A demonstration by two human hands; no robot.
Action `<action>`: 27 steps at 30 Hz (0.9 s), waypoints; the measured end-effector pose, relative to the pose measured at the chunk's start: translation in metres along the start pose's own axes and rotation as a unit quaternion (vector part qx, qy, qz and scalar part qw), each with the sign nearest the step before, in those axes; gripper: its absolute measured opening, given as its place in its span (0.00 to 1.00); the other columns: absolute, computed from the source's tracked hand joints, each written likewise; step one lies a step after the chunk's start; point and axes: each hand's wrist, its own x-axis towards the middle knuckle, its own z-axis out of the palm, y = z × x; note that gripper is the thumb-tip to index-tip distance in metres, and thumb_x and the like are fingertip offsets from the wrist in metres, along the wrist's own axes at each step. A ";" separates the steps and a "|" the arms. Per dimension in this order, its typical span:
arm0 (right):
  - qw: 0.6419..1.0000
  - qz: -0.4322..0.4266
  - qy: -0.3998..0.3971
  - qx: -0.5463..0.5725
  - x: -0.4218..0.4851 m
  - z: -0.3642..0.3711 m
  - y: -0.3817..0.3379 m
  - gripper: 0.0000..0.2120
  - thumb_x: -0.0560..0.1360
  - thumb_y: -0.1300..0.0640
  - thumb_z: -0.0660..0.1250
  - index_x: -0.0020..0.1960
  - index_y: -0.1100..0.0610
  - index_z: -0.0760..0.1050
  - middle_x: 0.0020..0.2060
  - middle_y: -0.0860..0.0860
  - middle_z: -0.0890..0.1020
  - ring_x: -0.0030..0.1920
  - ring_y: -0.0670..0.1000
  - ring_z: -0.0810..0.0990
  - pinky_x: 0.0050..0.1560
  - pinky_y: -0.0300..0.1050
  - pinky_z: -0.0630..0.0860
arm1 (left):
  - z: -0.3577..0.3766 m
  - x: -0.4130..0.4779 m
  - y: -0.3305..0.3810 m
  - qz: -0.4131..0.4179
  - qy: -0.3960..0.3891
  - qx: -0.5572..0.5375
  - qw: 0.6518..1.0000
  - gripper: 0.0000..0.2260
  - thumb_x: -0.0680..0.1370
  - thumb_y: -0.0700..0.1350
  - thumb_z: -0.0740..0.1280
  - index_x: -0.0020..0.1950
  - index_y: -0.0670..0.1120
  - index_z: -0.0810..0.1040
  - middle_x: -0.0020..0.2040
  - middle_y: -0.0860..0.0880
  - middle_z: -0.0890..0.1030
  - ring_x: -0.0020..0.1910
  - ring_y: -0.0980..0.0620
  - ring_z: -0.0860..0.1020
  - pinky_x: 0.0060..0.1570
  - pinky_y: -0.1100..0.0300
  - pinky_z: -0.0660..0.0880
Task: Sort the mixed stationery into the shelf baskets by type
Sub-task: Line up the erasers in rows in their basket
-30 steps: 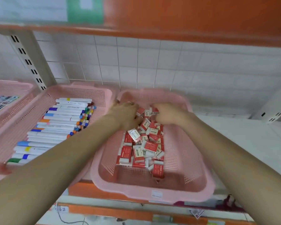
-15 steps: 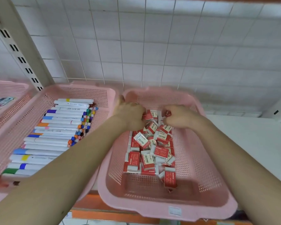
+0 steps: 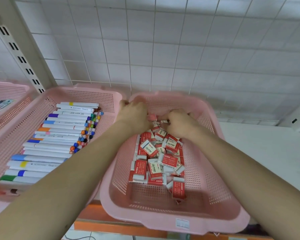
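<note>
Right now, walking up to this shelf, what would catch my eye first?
Two bare hands, the left hand and the right hand, reach into a heap of red-and-white erasers in the middle pink basket. Beside it on the left, the marker basket holds neat rows of white markers.

left hand (image 3: 135,115), right hand (image 3: 179,124) amid erasers (image 3: 168,161), pink basket (image 3: 163,222), markers (image 3: 59,135) beside

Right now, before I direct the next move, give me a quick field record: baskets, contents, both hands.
Right basket: pink perforated plastic basket holding loose red-and-white boxed erasers
Middle basket: matching pink basket, white-barrelled markers laid in rows
Left hand: at eraser basket's far end, fingers curled, grip hidden
Right hand: over the far erasers, fingers curled, grip hidden
</note>
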 end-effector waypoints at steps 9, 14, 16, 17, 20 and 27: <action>0.997 0.033 0.056 0.044 -0.001 0.002 0.006 0.11 0.74 0.59 0.70 0.54 0.48 0.76 0.50 0.46 0.80 0.57 0.53 0.76 0.62 0.54 0.63 | -0.012 0.015 -0.004 0.019 -0.023 0.041 0.999 0.08 0.76 0.49 0.63 0.38 0.50 0.73 0.42 0.53 0.75 0.45 0.50 0.73 0.61 0.46 0.64; 0.993 0.029 0.090 0.069 -0.004 0.003 0.010 0.12 0.75 0.61 0.69 0.57 0.51 0.77 0.54 0.49 0.82 0.57 0.54 0.78 0.66 0.57 0.69 | 0.002 0.018 -0.004 0.048 -0.064 0.117 0.990 0.10 0.78 0.50 0.64 0.37 0.52 0.69 0.43 0.55 0.74 0.50 0.50 0.71 0.67 0.42 0.56; 0.990 0.031 0.101 0.095 -0.003 0.001 0.011 0.13 0.76 0.62 0.68 0.59 0.52 0.77 0.56 0.50 0.82 0.56 0.54 0.79 0.61 0.56 0.75 | 0.003 0.020 -0.005 0.046 -0.060 0.100 0.992 0.08 0.78 0.49 0.64 0.39 0.53 0.71 0.45 0.55 0.75 0.54 0.50 0.73 0.69 0.41 0.55; 0.989 0.033 0.102 0.100 -0.002 0.000 0.012 0.13 0.76 0.62 0.68 0.59 0.52 0.77 0.57 0.50 0.82 0.55 0.53 0.80 0.59 0.53 0.77 | 0.002 0.022 -0.005 0.048 -0.059 0.094 0.993 0.07 0.78 0.48 0.65 0.40 0.53 0.73 0.47 0.56 0.76 0.56 0.50 0.73 0.69 0.41 0.54; 0.994 0.020 0.086 0.062 0.004 -0.006 0.010 0.14 0.76 0.60 0.69 0.61 0.51 0.78 0.59 0.50 0.82 0.57 0.52 0.79 0.58 0.49 0.77 | 0.000 0.026 -0.007 0.058 -0.065 0.097 0.991 0.07 0.78 0.47 0.65 0.40 0.54 0.73 0.49 0.56 0.76 0.59 0.50 0.73 0.71 0.40 0.53; 0.997 0.011 0.078 0.005 0.021 -0.003 0.000 0.09 0.76 0.59 0.70 0.56 0.53 0.79 0.54 0.51 0.82 0.47 0.50 0.77 0.46 0.41 0.71 | 0.003 0.032 -0.008 0.050 -0.032 0.076 0.995 0.04 0.79 0.44 0.64 0.46 0.52 0.76 0.51 0.54 0.75 0.58 0.48 0.75 0.68 0.44 0.57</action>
